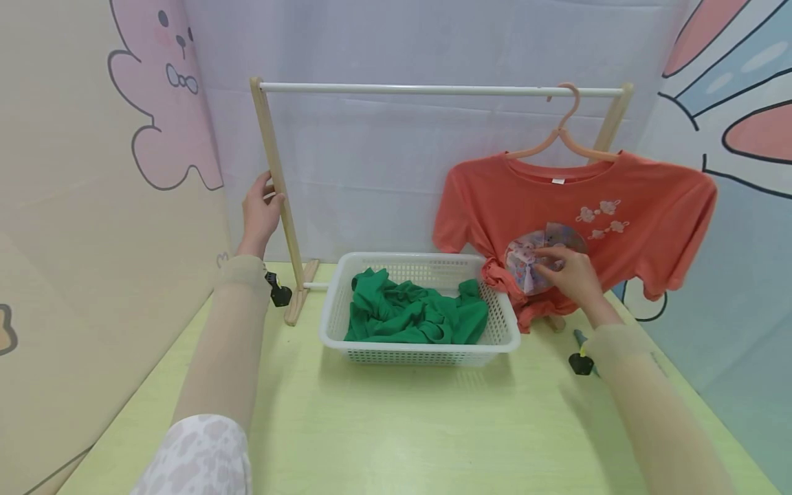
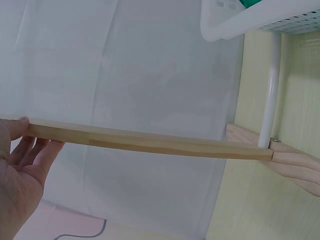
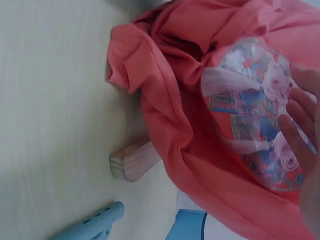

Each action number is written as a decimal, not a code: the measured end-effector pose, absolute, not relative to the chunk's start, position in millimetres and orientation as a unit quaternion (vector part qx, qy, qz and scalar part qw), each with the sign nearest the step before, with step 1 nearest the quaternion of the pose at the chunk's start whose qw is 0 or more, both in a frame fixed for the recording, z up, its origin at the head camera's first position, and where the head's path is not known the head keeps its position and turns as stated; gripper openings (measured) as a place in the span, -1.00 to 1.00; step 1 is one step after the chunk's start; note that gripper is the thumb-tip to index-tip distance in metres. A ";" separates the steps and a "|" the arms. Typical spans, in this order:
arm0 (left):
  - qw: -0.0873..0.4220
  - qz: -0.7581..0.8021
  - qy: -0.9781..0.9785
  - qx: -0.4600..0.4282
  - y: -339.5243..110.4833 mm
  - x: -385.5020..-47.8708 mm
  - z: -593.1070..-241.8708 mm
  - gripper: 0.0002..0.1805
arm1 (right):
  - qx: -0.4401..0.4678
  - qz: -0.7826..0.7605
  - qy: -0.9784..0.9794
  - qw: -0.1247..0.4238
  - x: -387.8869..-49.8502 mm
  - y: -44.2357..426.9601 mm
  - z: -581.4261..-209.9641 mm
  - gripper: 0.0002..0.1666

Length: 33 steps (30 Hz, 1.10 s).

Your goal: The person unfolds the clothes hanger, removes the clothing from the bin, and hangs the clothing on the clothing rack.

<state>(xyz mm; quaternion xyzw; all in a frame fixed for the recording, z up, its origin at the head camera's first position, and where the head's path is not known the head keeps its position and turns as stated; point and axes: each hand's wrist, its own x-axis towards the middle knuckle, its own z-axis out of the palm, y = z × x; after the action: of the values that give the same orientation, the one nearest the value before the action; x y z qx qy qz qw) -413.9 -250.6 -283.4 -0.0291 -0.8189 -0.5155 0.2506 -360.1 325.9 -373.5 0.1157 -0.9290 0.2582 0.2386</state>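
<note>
A coral-red T-shirt (image 1: 489,199) hangs on a peach hanger (image 1: 544,146), hooked over the white rail of the clothes rack (image 1: 402,89). At the rack's left end, my left hand (image 1: 261,214) grips the wooden post (image 2: 150,142), thumb on one side and fingers on the other. My right hand (image 1: 572,275) is at the shirt's front, fingers touching the shiny round patch (image 3: 250,107) with its white tassels. The shirt's lower hem is bunched up and partly lies over the basket's right rim.
Between the rack's legs stands a white plastic basket (image 1: 421,348) holding crumpled green cloth (image 1: 414,309). A blue-grey hanger-like piece (image 3: 95,225) lies on the table beside the rack's wooden foot (image 3: 132,160). Printed curtains surround the table.
</note>
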 end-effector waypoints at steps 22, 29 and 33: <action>0.251 -0.517 -0.818 -0.028 -249.6 -414.4 -283.3 -0.41 | 0.273 0.247 -0.906 0.209 -360.5 270.4 -390.8 -0.85; 0.250 -0.520 -0.817 -0.027 -250.2 -413.5 -284.4 -0.41 | 0.262 0.252 -0.902 0.233 -365.8 276.1 -383.4 -0.82; 0.248 -0.521 -0.816 -0.027 -249.8 -413.4 -283.7 -0.41 | 0.235 0.244 -0.903 0.265 -368.7 287.9 -372.4 -0.79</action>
<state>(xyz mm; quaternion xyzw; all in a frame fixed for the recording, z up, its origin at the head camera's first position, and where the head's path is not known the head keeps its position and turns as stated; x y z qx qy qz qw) -413.4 -249.8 -283.7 -0.0269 -0.8160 -0.5214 0.2480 -368.7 287.9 -372.4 0.2351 -0.9028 0.2442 0.2646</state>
